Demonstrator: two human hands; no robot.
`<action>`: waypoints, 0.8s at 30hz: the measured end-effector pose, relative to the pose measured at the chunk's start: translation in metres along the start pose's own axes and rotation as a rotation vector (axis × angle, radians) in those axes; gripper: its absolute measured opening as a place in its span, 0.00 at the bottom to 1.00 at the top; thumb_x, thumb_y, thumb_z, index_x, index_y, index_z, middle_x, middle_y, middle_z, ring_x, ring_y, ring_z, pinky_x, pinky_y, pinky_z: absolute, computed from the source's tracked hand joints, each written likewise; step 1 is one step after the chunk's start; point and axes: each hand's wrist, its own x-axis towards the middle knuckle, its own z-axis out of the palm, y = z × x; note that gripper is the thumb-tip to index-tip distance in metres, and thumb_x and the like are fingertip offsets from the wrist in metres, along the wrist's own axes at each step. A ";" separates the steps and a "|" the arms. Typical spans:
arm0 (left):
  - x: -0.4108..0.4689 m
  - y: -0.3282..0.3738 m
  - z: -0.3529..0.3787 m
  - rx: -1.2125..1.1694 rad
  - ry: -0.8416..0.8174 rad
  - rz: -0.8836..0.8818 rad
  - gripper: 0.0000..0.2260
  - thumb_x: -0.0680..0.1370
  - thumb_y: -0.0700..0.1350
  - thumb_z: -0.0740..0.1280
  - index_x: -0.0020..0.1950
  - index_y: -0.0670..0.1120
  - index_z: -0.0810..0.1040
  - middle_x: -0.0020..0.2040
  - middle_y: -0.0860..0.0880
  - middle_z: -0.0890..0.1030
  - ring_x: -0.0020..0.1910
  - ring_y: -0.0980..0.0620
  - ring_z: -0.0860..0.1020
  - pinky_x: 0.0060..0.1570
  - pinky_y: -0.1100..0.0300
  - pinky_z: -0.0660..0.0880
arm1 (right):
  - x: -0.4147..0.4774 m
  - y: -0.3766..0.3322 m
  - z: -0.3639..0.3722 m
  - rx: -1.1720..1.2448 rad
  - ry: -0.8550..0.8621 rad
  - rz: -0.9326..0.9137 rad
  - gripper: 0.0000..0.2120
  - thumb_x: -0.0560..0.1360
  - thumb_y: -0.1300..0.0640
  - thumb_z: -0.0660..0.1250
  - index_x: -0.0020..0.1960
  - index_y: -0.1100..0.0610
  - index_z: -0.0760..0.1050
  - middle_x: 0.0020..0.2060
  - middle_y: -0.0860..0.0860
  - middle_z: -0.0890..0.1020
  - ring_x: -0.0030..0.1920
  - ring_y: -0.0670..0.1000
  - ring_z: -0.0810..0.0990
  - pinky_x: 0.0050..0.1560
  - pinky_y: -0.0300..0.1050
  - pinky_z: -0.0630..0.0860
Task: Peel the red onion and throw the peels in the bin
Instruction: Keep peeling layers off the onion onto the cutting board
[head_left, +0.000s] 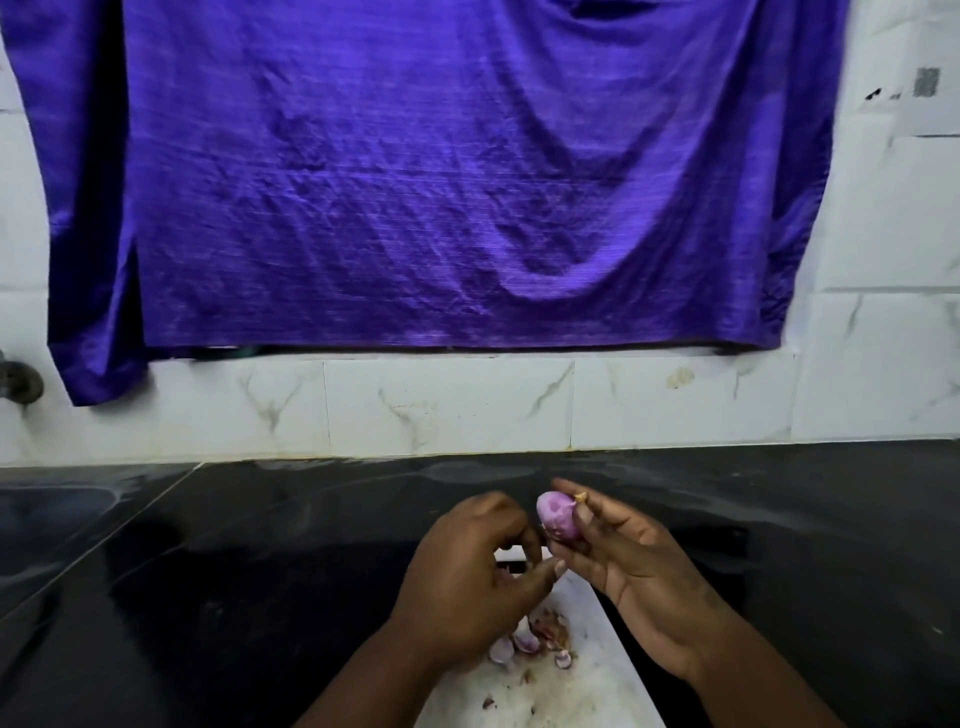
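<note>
Above the white cutting board (587, 680), right hand (628, 566) pinches the small red onion (557, 514) at its fingertips; left hand (472, 577) curled loosely beside it, holding nothing visible. Peels (530, 642) lie heaped on the board. Risk: the slick, bared onion could slip from so light a pinch.

Home kitchen, black counter (260, 597), tiled wall (447, 405)

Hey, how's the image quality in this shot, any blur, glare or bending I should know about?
Head view: soft all over, with slight motion blur on the left hand and the right hand that holds the red onion; pale glare streaks across the black counter; the tile lines bow from the wide-angle lens; the peels on the white board are dim but readable.
</note>
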 end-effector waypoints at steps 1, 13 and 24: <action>0.000 -0.001 0.000 0.006 0.035 -0.007 0.12 0.74 0.60 0.73 0.41 0.55 0.75 0.43 0.59 0.76 0.48 0.59 0.76 0.43 0.62 0.74 | 0.000 0.000 0.000 0.013 -0.016 0.011 0.21 0.76 0.61 0.67 0.68 0.60 0.77 0.62 0.60 0.84 0.63 0.58 0.83 0.61 0.48 0.82; -0.001 0.001 -0.003 -0.098 0.030 -0.006 0.20 0.75 0.50 0.78 0.65 0.60 0.79 0.60 0.63 0.76 0.63 0.58 0.77 0.59 0.53 0.78 | -0.002 0.001 0.002 -0.192 0.000 -0.035 0.28 0.65 0.66 0.81 0.63 0.53 0.82 0.58 0.55 0.86 0.57 0.56 0.86 0.48 0.48 0.83; 0.001 0.006 -0.005 -0.211 0.031 -0.053 0.17 0.74 0.40 0.75 0.59 0.55 0.79 0.56 0.61 0.78 0.59 0.57 0.79 0.55 0.66 0.77 | -0.001 0.000 0.001 -0.212 -0.027 -0.071 0.28 0.66 0.66 0.79 0.66 0.56 0.80 0.59 0.56 0.86 0.61 0.57 0.84 0.53 0.44 0.82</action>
